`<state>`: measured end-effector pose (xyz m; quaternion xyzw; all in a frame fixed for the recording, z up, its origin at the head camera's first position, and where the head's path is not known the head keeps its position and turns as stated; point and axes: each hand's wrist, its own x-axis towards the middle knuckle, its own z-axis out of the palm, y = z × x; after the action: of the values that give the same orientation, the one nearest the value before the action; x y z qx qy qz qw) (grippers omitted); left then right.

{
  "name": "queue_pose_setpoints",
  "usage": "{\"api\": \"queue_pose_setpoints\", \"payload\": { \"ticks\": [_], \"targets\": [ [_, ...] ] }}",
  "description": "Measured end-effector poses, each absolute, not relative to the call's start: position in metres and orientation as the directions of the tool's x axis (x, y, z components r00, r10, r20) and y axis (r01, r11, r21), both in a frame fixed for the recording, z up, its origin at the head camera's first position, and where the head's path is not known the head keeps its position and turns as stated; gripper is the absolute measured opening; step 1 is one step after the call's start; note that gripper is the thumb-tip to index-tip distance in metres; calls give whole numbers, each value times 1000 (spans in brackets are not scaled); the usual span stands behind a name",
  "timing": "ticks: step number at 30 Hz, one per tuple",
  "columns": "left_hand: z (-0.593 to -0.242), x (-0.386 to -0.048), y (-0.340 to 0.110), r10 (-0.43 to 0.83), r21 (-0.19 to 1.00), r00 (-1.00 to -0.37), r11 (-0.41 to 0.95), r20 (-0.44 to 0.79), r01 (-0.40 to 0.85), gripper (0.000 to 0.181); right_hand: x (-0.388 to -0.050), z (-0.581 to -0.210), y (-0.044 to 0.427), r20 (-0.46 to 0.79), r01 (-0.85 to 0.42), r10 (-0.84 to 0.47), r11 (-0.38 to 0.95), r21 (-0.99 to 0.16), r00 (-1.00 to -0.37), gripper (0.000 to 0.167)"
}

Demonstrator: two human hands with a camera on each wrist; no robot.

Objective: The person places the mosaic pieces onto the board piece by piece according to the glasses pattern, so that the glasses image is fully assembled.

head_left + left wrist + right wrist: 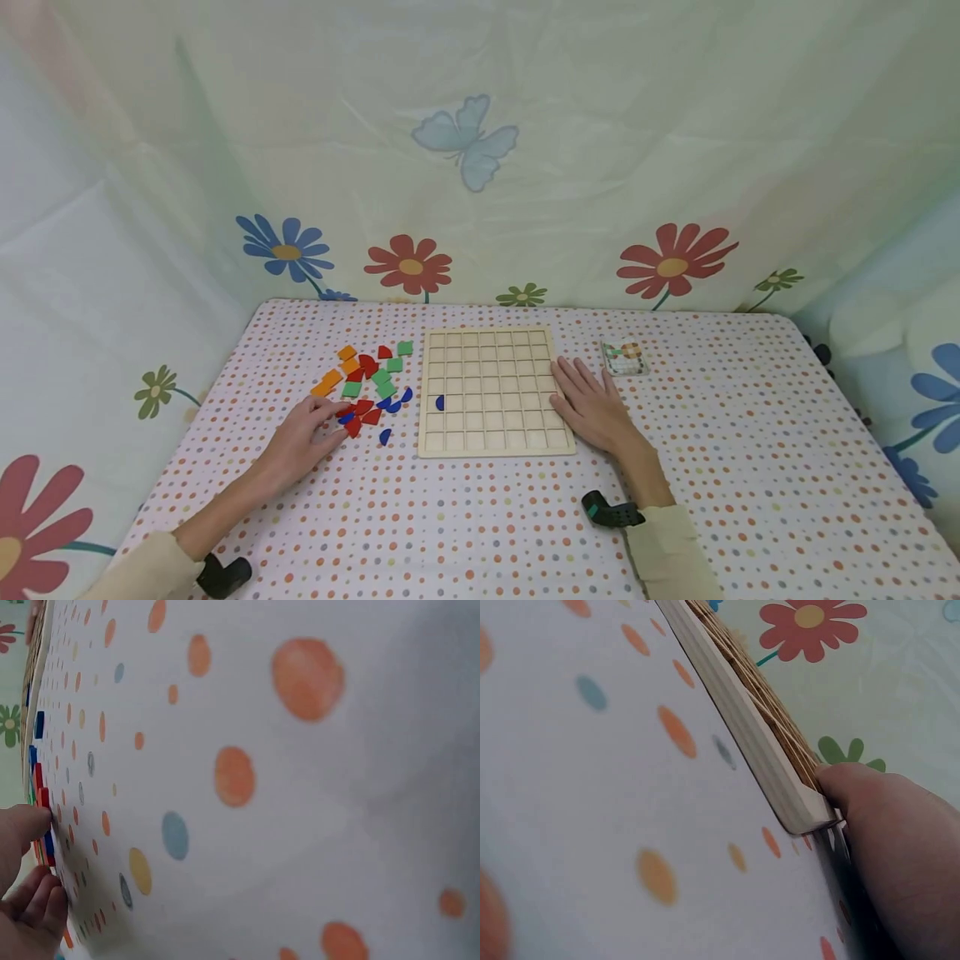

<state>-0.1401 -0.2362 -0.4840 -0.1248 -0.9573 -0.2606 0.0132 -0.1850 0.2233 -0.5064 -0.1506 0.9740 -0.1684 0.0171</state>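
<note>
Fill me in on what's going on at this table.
The person's left hand reaches among red wedges and blue half-circles; whether it pinches one is unclear. The right hand touches the right edge of a gridded wooden board. One blue half-circle sits in its leftmost column; green pieces and orange pieces lie loose left of the board.

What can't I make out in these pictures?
Head: details of the printed card, too small.
Head: whether the left grip holds red quarter-circle pieces, hidden by its fingers.
Right wrist: rest of the wooden grid board, cut off by top edge.
Right wrist: rest of the right grip, cut by right edge.
</note>
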Motion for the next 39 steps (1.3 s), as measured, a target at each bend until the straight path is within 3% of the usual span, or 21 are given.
{"api": "queue_pose_setpoints", "payload": {
  "ticks": [5,15,39],
  "targets": [
    [-488,-137,-238,277,485,-952,820,130,305,33,-184,-507,222,22,-289,-299,897,-334,-954,63],
    [-484,-139,-240,269,469,-954,831,131,299,23,-184,-505,222,25,-297,-306,897,-327,-952,69],
    [-486,-144,-237,232,440,-967,861,104,254,21,-183,-505,222,23,-289,-299,899,-328,-954,70]
  ]
}}
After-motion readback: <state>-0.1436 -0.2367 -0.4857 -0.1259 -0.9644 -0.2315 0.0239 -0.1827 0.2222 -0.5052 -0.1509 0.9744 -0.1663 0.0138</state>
